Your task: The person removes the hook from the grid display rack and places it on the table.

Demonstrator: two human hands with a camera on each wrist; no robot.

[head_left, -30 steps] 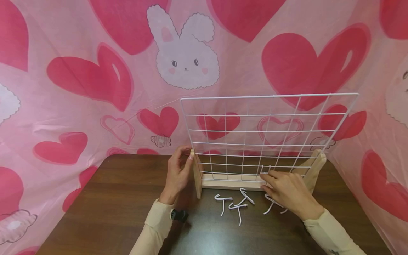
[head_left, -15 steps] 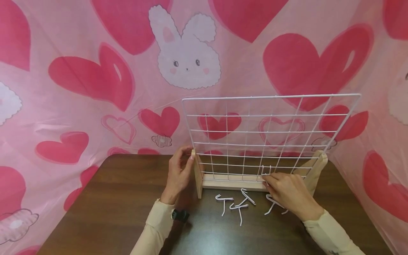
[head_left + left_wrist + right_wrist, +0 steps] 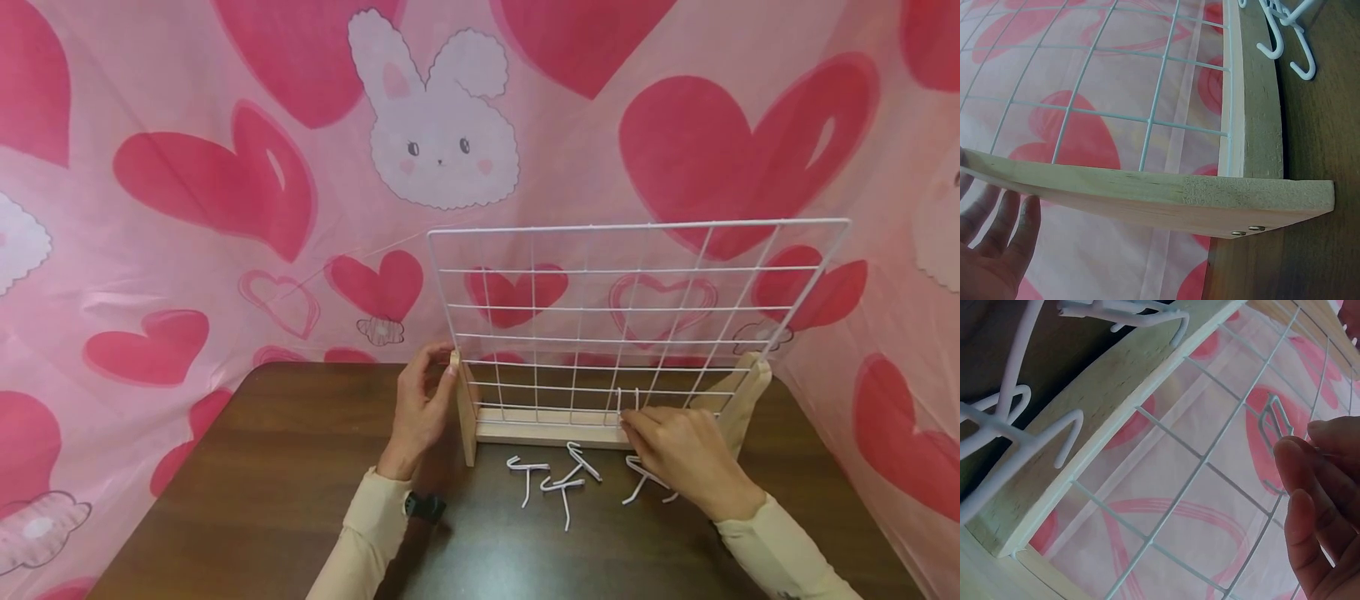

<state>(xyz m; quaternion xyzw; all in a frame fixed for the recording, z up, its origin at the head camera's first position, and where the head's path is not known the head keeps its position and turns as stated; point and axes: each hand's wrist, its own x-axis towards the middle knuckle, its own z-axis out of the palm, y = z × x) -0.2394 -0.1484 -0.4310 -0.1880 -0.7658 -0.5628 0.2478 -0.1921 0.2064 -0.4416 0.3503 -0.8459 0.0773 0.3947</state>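
Observation:
A white wire grid panel stands tilted in a light wooden stand. My left hand holds the top of the stand's left upright, thumb on the near side. In the left wrist view its fingertips meet the edge of that wood. With thumb and fingertips, my right hand pinches a white wire hook at the lower part of the grid, right of its middle. Two prongs of this hook show above the fingers in the head view; the fingers hide the rest.
Several loose white wire hooks lie on the dark wooden table before the stand, one partly under my right hand. The stand's right upright is behind that hand. A pink heart-and-rabbit cloth hangs behind.
My right fingertips have shifted slightly right and down while still pinching the hook, whose prongs stay at the grid. The left hand keeps its hold on the upright.

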